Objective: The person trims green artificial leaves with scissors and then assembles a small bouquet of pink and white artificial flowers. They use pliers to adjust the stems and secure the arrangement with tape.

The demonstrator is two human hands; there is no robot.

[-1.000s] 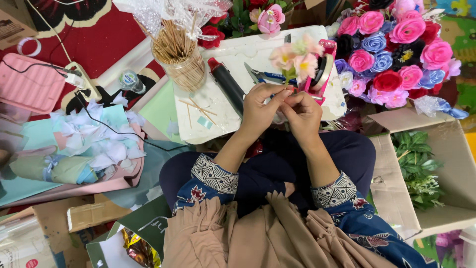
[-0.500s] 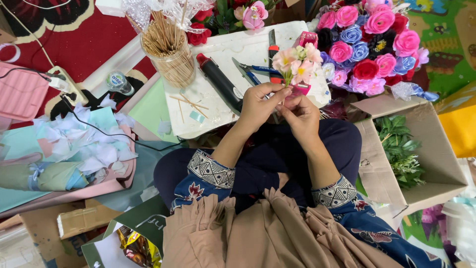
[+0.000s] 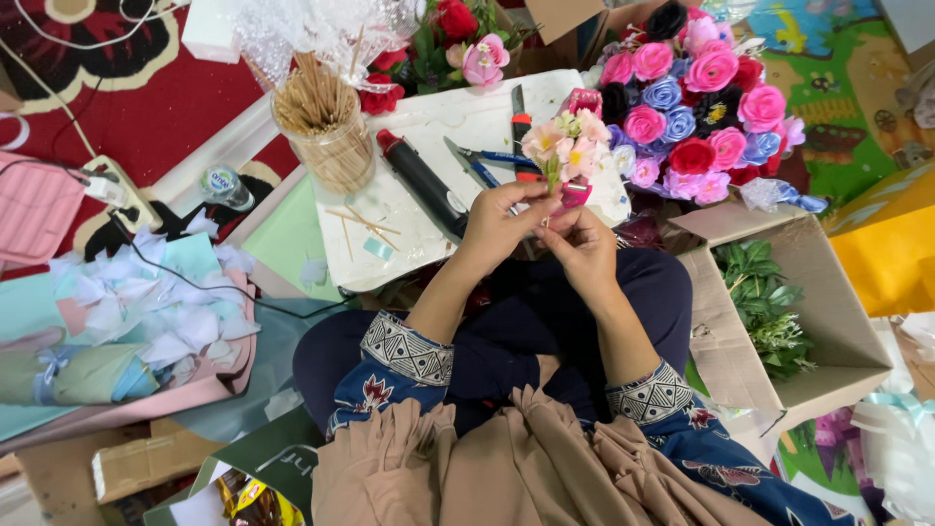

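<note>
Pinching a small sprig of pale pink flowers [image 3: 563, 146] by its stem, the left hand [image 3: 497, 226] and right hand [image 3: 581, 248] sit together and touching, just near of the white tabletop [image 3: 467, 122]. Black glue gun [image 3: 421, 182], blue-handled pliers [image 3: 482, 161] and loose sticks [image 3: 365, 224] lie on the tabletop, jar of wooden sticks [image 3: 321, 122] at its far left. Pink, blue and red rose bouquet [image 3: 696, 97] far right, cardboard box of green leaves [image 3: 769, 302] right.
</note>
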